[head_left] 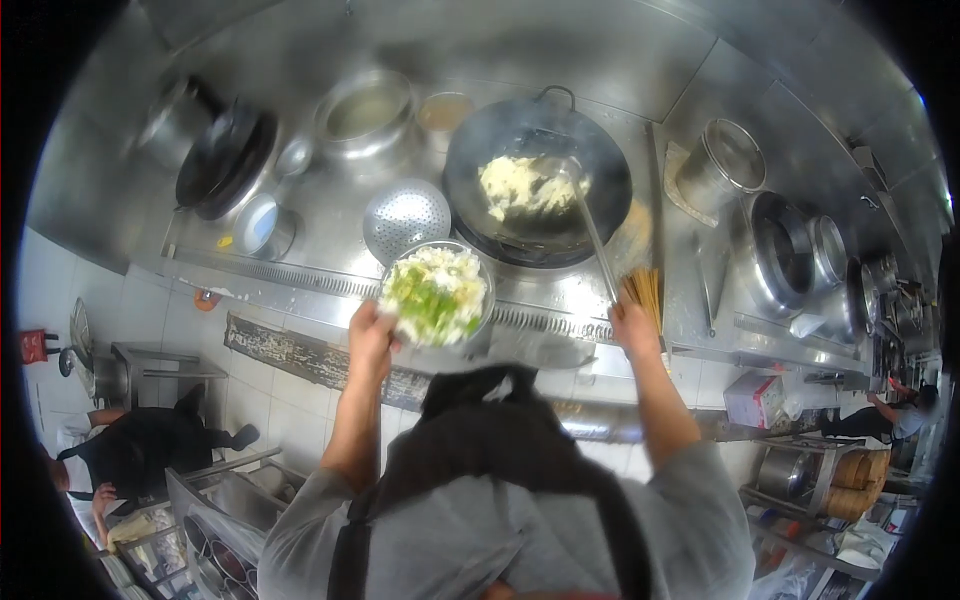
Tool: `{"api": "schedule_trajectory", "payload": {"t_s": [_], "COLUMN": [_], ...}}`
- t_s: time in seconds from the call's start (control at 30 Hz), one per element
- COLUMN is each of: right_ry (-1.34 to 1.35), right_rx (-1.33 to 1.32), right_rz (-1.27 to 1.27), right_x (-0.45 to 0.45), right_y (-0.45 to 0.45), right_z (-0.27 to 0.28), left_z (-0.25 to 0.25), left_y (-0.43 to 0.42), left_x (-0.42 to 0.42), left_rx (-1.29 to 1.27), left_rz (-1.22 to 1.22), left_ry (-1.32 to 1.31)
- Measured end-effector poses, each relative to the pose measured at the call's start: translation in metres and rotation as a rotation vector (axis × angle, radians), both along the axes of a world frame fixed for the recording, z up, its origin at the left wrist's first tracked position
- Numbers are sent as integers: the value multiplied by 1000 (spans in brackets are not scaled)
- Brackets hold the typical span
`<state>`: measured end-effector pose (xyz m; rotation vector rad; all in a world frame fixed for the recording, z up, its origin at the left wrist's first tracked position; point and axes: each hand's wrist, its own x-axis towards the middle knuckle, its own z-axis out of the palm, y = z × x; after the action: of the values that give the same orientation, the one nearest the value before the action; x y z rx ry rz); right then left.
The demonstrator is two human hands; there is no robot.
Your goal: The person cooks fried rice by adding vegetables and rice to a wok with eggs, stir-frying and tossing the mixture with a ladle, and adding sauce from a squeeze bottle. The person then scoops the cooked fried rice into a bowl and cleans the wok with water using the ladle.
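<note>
My left hand [373, 338] is closed on the rim of a round bowl [488, 292] filled with chopped green and white vegetables [432, 296]. The bowl is held over the front edge of the stove counter, just below a perforated skimmer [407, 220]. In my right hand [634, 326] is the long handle of a ladle [597, 240], whose head rests inside a black wok [480, 135]. Pale yellow, scrambled-egg-like food [512, 187] lies in the wok beside the ladle head, with a little steam above.
Behind the skimmer stand a large metal pot [366, 140] and a smaller container [446, 112]. A bamboo brush [645, 290] is beside my right hand. More woks [783, 245] and a strainer pot [735, 155] are on the right. Other people [130, 450] are at the far left and far right.
</note>
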<state>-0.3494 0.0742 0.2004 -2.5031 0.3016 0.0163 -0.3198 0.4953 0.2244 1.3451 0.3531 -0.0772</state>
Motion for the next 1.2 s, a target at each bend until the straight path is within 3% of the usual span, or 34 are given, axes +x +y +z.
{"api": "schedule_trajectory", "payload": {"t_s": [0.07, 0.13, 0.23, 0.3, 0.33, 0.4, 0.6, 0.67, 0.7, 0.8, 0.87, 0.97, 1.03, 1.07, 1.13, 1.2], "right_ry": [54, -21, -35, 302, 304, 20, -184, -102, 15, 87, 36, 171, 105, 103, -46, 4], "right_rx": [-198, 55, 45, 364, 360, -60, -33, 313, 725, 934, 804, 606, 203, 201, -71, -86], "right_rz": [-28, 5, 120, -62, -59, -25, -131, -252, -348, -244, -150, -118, -23, -32, 11, -2], "right_x": [24, 30, 7, -9, -6, -4, 23, 35, 42, 28, 1, -37, -44, -41, -15, 5], "right_y": [27, 48, 43, 20, 10, -3, -7, 12, 21, 29, 13, 5, -8, -10, -3, 12], "right_z": [7, -2, 5, 21, 19, 14, 2, 0, -1, 19, 0, 39, 29, 23, 23, 25], "left_z": [-1, -1, -1, 6, 8, 4, -4, 3, 6, 2, 0, 0, -2, -3, -4, 2], "left_y": [0, 1, 1, -1, -3, -2, 2, -3, -6, -1, 2, 0, -1, -1, -3, -5], "left_x": [2, 3, 4, 2, 2, -1, 0, -1, -1, -1, -2, -4, -3, -3, -1, -3], "left_rx": [-12, 7, -16, -14, -12, 0, 27, 22, 11, 15, 25, 5, 10, 9, 18, 11], "left_rz": [-2, -13, -15, 3, 16, 8, 17, 14, 30, 41, 40, 38, 61, 53, 56, 34], "left_ry": [-8, -14, -20, -16, -13, -2, -3, -2, -8, -17, -12, 4, -1, -2, -32, -33]}}
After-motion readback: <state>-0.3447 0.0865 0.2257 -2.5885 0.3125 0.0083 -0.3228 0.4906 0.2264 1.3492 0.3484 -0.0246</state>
